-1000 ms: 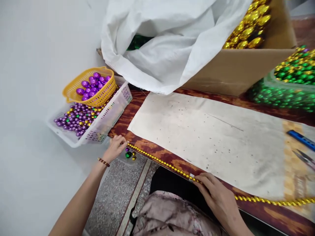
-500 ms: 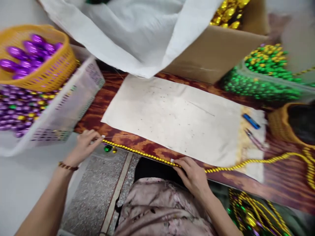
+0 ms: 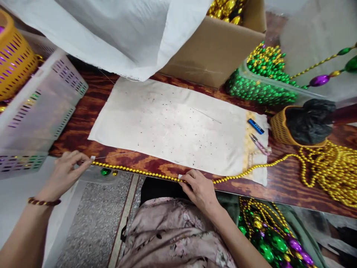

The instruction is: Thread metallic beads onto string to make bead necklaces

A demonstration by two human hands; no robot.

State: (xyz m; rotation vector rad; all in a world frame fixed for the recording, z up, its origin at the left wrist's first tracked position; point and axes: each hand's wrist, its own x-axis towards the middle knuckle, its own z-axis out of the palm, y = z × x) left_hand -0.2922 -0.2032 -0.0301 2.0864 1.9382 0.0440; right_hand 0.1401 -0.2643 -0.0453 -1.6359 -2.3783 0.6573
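A gold bead strand lies stretched along the near edge of the table. Its left end is pinched by my left hand, where a small white tab shows at the fingertips. A thin thread runs from there to the cloth. My right hand closes on the same strand further right, by a second white tab. Beyond it the strand curves across the white cloth to a gold bead pile. On the cloth rest a blue cutter-like tool, thread snips and a needle.
White crate and yellow basket stand at left. A cardboard box with gold beads is at the back. Right of it are a clear bin of green beads and a small basket with black plastic. Finished-looking strands hang below the edge.
The view has shifted right, so everything sits further left and the gold bead pile shows. Both hands keep their hold on the strand, which stays taut between them.
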